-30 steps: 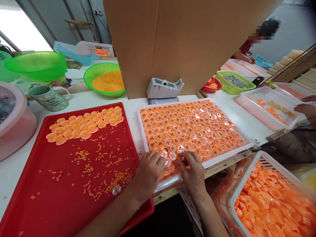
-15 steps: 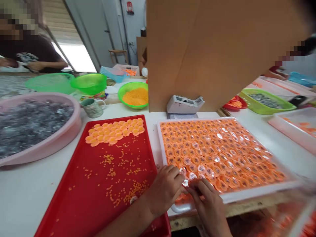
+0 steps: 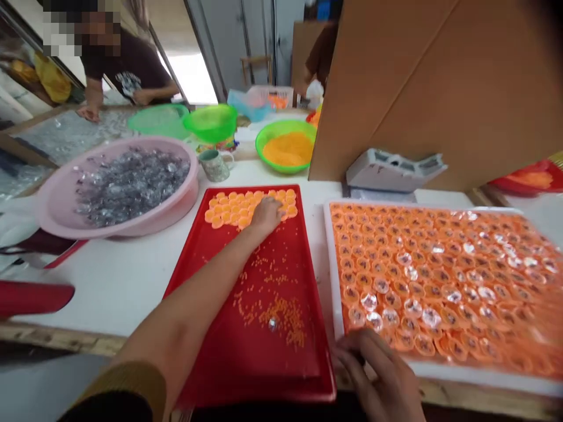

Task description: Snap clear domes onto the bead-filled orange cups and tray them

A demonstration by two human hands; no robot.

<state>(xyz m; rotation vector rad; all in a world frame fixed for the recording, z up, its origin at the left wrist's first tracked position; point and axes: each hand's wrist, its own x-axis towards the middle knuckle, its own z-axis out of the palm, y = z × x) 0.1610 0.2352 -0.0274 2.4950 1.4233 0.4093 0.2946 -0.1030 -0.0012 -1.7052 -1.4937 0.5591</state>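
My left hand [image 3: 266,214] reaches to the far end of the red tray [image 3: 246,375], its fingers bent down over the rows of round orange pieces [image 3: 229,210]. Whatever its fingertips pinch is hidden. Small orange pellets [image 3: 284,313] and one clear, shiny cap [image 3: 273,324] lie in the nearer half of that tray. By the near left corner of the white tray [image 3: 333,264], my right hand [image 3: 382,372] is closed, thumb against fingers; anything in it is hidden. Orange rounds with dark centres [image 3: 391,252] fill the white tray, some under clear shiny caps.
A pink basin [image 3: 185,202] of clear plastic pieces stands left, near a mug [image 3: 215,166]. Behind are green bowls [image 3: 211,123], one holding orange pellets [image 3: 288,149]. A cardboard panel [image 3: 396,76] rises behind a tape dispenser [image 3: 391,170]. Another person [image 3: 132,73] works at far left.
My left hand has moved from the white tray's near corner to the orange pieces at the red tray's far end. My right hand stays near the white tray's corner. The view has swung left.
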